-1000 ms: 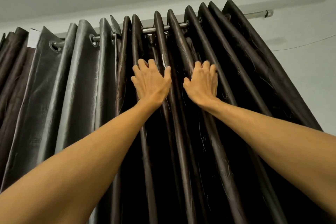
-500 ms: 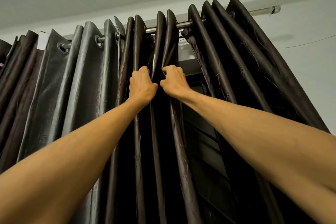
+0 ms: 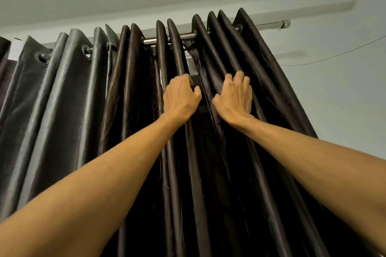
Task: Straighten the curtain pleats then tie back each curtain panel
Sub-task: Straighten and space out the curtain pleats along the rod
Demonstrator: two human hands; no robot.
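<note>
A metal rod [image 3: 189, 36] carries the pleated dark curtain [image 3: 129, 94] through eyelets [image 3: 43, 58]; its right end bare.

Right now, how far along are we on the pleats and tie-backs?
Early. Done: the grey panel hangs in fairly even folds. In hand: the left hand and right hand each grip a pleat of the dark panel, with a gap open between them below the rod; its pleats sit unevenly spaced. Left: even those out, then tie back. No tie-back shows, and neither panel is gathered.
</note>
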